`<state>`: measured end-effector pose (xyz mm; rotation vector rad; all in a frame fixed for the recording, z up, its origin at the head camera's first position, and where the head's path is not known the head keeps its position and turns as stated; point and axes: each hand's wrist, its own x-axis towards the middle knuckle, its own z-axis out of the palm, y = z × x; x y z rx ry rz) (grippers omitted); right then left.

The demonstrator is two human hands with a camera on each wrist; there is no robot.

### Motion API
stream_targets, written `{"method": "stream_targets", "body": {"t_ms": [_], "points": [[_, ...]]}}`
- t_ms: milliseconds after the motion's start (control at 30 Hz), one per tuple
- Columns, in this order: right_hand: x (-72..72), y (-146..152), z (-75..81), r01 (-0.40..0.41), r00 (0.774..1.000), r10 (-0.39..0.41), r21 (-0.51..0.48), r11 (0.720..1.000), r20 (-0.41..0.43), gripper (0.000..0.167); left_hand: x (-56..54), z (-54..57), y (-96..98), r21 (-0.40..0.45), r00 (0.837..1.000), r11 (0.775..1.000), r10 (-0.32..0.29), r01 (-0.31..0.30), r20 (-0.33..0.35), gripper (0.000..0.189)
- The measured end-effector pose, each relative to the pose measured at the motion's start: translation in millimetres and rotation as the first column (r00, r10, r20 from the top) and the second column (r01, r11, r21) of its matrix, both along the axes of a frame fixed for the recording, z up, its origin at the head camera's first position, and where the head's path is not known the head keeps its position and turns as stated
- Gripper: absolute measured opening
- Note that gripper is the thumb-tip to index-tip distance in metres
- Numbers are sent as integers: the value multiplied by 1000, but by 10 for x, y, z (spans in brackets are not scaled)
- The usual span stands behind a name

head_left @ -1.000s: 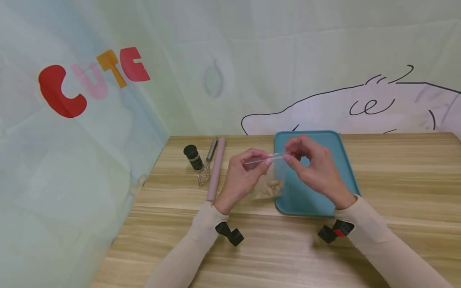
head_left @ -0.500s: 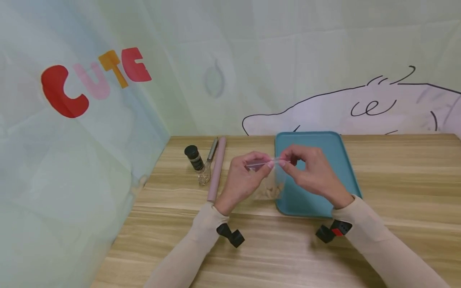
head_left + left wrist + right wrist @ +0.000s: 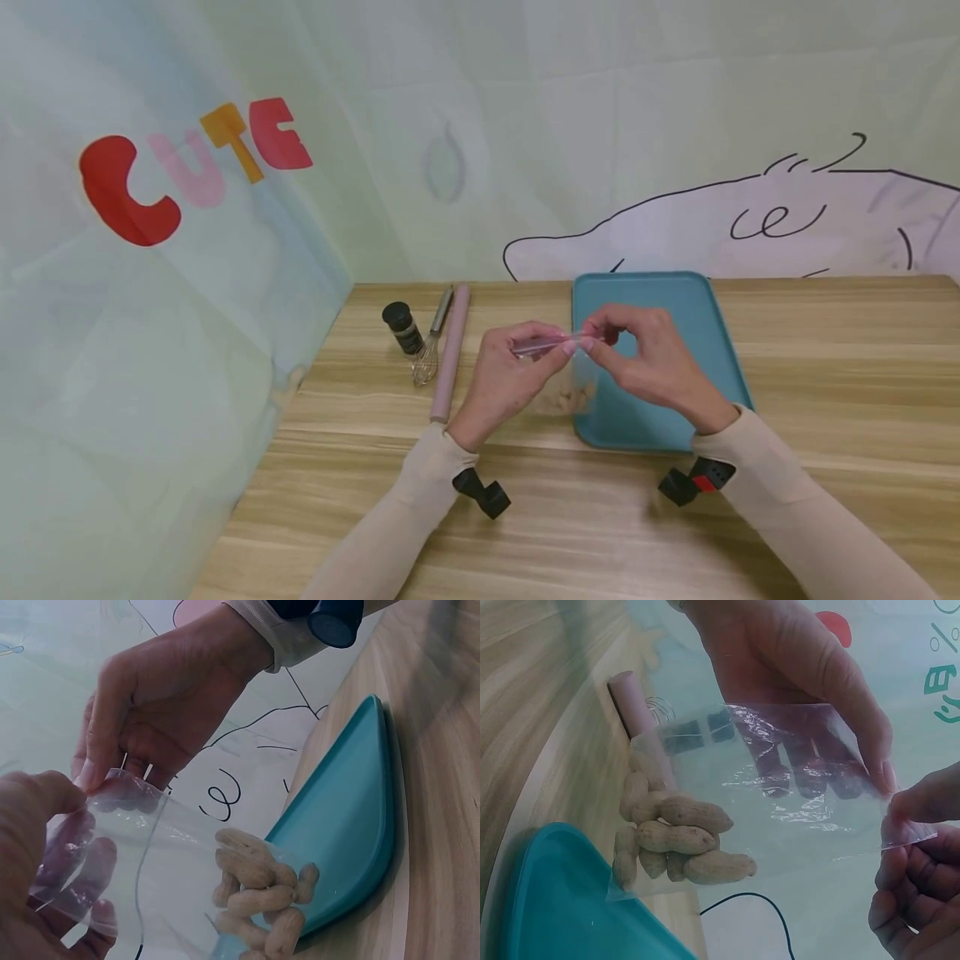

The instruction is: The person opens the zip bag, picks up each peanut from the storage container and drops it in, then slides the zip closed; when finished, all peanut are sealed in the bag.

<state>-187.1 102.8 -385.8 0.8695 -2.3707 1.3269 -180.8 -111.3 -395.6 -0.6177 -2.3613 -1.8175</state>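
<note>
A clear plastic zip bag [image 3: 795,840] hangs between both hands, with several unshelled peanuts [image 3: 686,825] gathered at its bottom. My left hand [image 3: 513,367] pinches the bag's top edge between thumb and fingers; its other fingers show through the plastic in the right wrist view. Close beside it, my right hand [image 3: 648,358] pinches the same edge near the right corner, the two thumbs almost meeting. In the head view the bag hangs over the left rim of a blue tray [image 3: 652,425], and the hands cover much of its upper part.
Left of the hands on the wooden table [image 3: 585,533] lie a pink rolling pin [image 3: 451,354] and a metal whisk [image 3: 432,337]. A black-capped jar [image 3: 403,327] stands beside them. A printed curtain [image 3: 465,125] hangs behind and along the left side.
My right hand has shifted left along the bag's top edge and now sits right beside my left thumb. The left hand has barely moved, and the peanuts still hang below.
</note>
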Motion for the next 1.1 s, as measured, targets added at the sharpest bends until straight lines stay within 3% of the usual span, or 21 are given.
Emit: {"method": "stream_targets", "body": {"t_ms": [300,500,767,1100], "points": [[-3,20,-10,-25,1000,25,7,1000,-5,6,22,17,9,-15,1000,1000,0,0,19,16],[-6,58,61,-27,999,27,3,1000,-42,10,32,43,-27,-87,999,996,23,-27,-40,14],[-4,154,162,42,999,-41,28,999,-23,10,6,110,-96,-105,990,992,50,-64,-131,9],[-32,242,185,113,994,-112,66,991,-11,7,-38,140,-164,-141,989,986,74,-92,-125,10]]}}
